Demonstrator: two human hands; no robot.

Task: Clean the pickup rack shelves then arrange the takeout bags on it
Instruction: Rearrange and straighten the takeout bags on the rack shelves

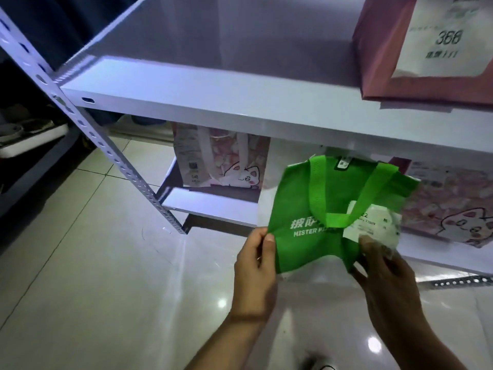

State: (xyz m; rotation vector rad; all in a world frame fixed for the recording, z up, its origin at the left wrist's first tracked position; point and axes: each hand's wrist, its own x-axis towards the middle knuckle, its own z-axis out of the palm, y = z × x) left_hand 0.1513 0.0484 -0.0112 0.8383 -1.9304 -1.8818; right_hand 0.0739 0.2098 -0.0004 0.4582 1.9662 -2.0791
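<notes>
A green fabric takeout bag (pixel 317 204) with white lettering and a white receipt on its front hangs in front of the white rack. My left hand (pixel 256 265) pinches its lower left corner. My right hand (pixel 384 276) pinches its lower right corner by the receipt. The upper shelf (pixel 213 84) is bare on its left part, and a pink bag (pixel 378 62) with a label reading 368 stands at its right. On the lower shelf (pixel 213 206) stand two pink cat-print bags, one at the left (pixel 221 158) and one at the right (pixel 453 206).
The rack's perforated white upright (pixel 88 124) slants down the left. Glossy pale floor tiles (pixel 106 289) spread below. A dark unit with a white tray (pixel 29 137) stands at the far left. A dark shoe tip (pixel 320 365) shows at the bottom edge.
</notes>
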